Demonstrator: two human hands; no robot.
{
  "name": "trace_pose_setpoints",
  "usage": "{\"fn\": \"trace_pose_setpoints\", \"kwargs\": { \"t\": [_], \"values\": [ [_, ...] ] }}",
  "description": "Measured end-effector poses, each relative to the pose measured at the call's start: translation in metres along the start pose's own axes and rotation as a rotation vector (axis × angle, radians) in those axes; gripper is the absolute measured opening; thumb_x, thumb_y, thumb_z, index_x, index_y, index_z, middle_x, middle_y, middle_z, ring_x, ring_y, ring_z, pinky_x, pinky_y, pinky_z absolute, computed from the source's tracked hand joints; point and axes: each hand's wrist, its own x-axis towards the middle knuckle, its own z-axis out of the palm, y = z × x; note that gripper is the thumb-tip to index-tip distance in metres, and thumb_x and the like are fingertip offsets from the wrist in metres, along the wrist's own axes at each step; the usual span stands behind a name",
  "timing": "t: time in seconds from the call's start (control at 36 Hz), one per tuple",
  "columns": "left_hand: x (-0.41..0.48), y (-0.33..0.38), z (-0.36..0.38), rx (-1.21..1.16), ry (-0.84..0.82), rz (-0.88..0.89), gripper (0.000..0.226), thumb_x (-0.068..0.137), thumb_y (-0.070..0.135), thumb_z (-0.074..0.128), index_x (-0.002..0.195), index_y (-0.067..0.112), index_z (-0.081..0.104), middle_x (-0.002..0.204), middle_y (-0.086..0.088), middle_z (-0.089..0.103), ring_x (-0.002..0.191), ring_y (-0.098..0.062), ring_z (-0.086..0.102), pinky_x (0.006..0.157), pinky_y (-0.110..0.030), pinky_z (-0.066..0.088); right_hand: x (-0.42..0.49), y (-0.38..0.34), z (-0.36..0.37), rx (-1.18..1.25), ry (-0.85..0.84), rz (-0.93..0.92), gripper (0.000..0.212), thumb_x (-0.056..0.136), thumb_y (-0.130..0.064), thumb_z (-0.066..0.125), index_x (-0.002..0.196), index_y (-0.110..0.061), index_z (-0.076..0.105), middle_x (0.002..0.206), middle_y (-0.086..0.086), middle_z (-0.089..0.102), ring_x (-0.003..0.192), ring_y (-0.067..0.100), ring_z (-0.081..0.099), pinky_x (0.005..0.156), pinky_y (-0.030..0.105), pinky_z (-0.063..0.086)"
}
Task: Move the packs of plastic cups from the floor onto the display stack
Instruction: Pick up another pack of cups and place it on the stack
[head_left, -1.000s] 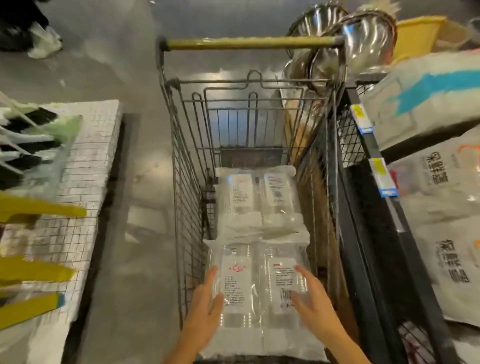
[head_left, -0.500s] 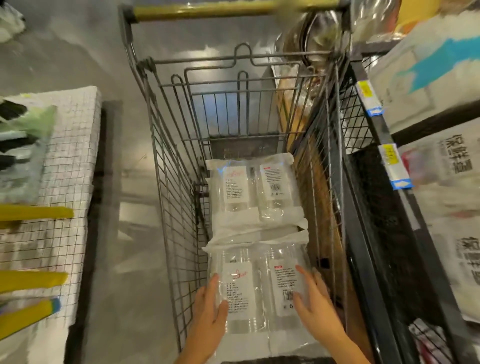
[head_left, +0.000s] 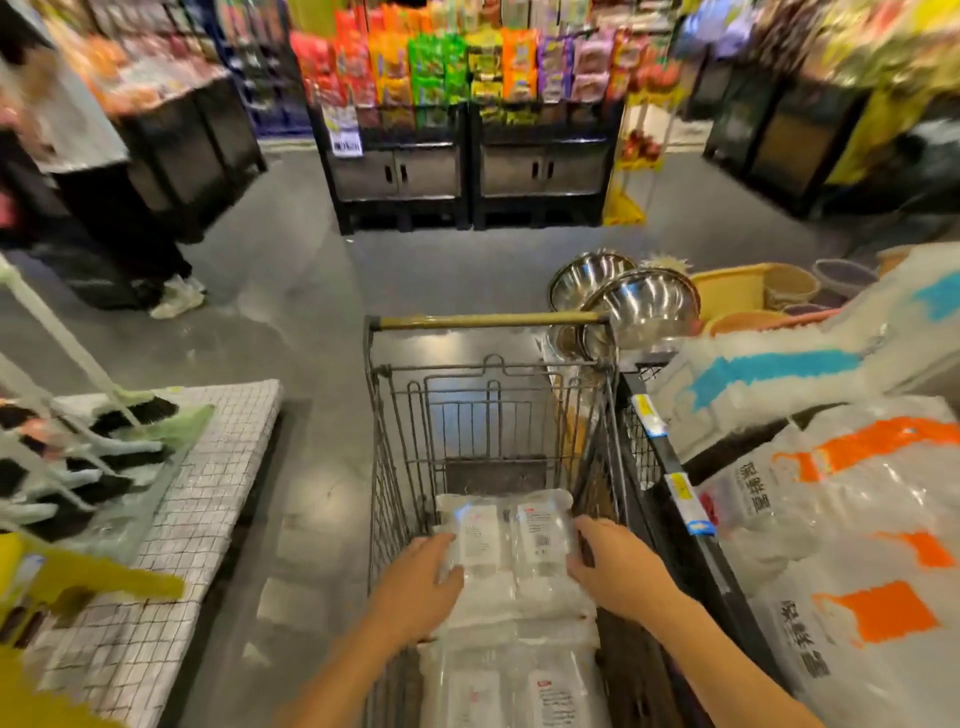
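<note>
Two clear packs of plastic cups lie in a wire shopping cart (head_left: 395, 467). The far pack (head_left: 506, 535) has white labels and lies against the cart's back end. My left hand (head_left: 415, 587) grips its left side and my right hand (head_left: 618, 566) grips its right side, fingers curled over the edges. The near pack (head_left: 511, 686) lies below my forearms at the bottom of the view, with nothing holding it. The cart's yellow handle bar (head_left: 488, 321) is at the far end.
A black wire shelf (head_left: 670, 499) with big white bags (head_left: 852, 519) stands right of the cart. Steel bowls (head_left: 639, 306) and baskets sit behind it. Left is a checked-covered stand (head_left: 197, 519) with brooms. A person (head_left: 104, 208) stands far left; snack racks (head_left: 467, 130) lie ahead.
My hands have left the near pack and moved forward onto the far pack. The camera has tilted up, bringing the aisle and snack racks into view.
</note>
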Motion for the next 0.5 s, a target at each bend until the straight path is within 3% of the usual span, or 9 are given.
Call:
{"fn": "trace_pose_setpoints", "kwargs": {
  "t": [0.08,0.17,0.22,0.28,0.36,0.42,0.5],
  "values": [
    [-0.016,0.035,-0.046,0.094,0.082,0.037,0.044,0.091,0.049,0.047,0.127,0.026,0.058,0.112,0.005,0.064,0.099,-0.016,0.060,0.086,-0.032,0.052,-0.005,-0.020,-0.056,-0.055,-0.007,-0.088,0.031,0.094,-0.043,0.052,0.117,-0.022,0.056,0.110,0.000,0.061,0.095,0.019,0.057,0.076,0.028,0.043],
    [-0.042,0.069,-0.085,0.162,0.123,0.056,0.045,0.096,0.048,0.045,0.132,0.023,0.054,0.128,0.001,0.061,0.112,-0.017,0.059,0.092,-0.030,0.048,-0.015,-0.039,-0.103,-0.091,-0.011,-0.161,0.024,0.094,-0.042,0.053,0.109,-0.022,0.054,0.103,0.000,0.060,0.092,0.020,0.057,0.074,0.032,0.048],
    [-0.063,0.090,-0.106,0.151,0.157,0.054,0.041,0.098,0.044,0.046,0.132,0.022,0.053,0.129,0.000,0.059,0.115,-0.018,0.058,0.089,-0.030,0.045,-0.023,-0.048,-0.127,-0.107,0.022,-0.200,0.029,0.094,-0.043,0.052,0.113,-0.021,0.055,0.105,-0.002,0.062,0.098,0.023,0.060,0.075,0.032,0.051],
    [-0.082,0.104,-0.122,0.146,0.215,0.052,0.032,0.099,0.044,0.047,0.124,0.025,0.054,0.125,0.003,0.057,0.117,-0.019,0.056,0.086,-0.026,0.044,-0.036,-0.059,-0.147,-0.107,0.070,-0.234,0.039,0.094,-0.042,0.050,0.127,-0.021,0.056,0.121,0.000,0.062,0.107,0.023,0.060,0.086,0.037,0.053],
    [-0.115,0.116,-0.135,0.136,0.315,0.027,0.047,0.099,0.047,0.047,0.139,0.023,0.052,0.140,0.000,0.055,0.124,-0.017,0.053,0.096,-0.028,0.041,-0.059,-0.077,-0.168,-0.127,0.114,-0.304,0.044,0.096,-0.039,0.050,0.135,-0.020,0.053,0.130,0.003,0.061,0.109,0.024,0.061,0.090,0.037,0.052],
    [-0.138,0.120,-0.139,0.145,0.376,0.006,0.047,0.100,0.043,0.048,0.139,0.018,0.051,0.141,-0.001,0.054,0.125,-0.018,0.052,0.094,-0.026,0.038,-0.071,-0.088,-0.174,-0.132,0.134,-0.352,0.044,0.095,-0.041,0.050,0.135,-0.021,0.053,0.125,0.004,0.064,0.102,0.023,0.064,0.087,0.039,0.055],
    [-0.172,0.111,-0.140,0.164,0.431,-0.055,0.047,0.099,0.048,0.046,0.140,0.024,0.050,0.141,0.003,0.053,0.125,-0.016,0.052,0.102,-0.029,0.040,-0.084,-0.107,-0.172,-0.138,0.135,-0.427,0.044,0.094,-0.043,0.051,0.134,-0.023,0.053,0.127,0.002,0.064,0.107,0.021,0.063,0.093,0.040,0.053]
  ]
}}
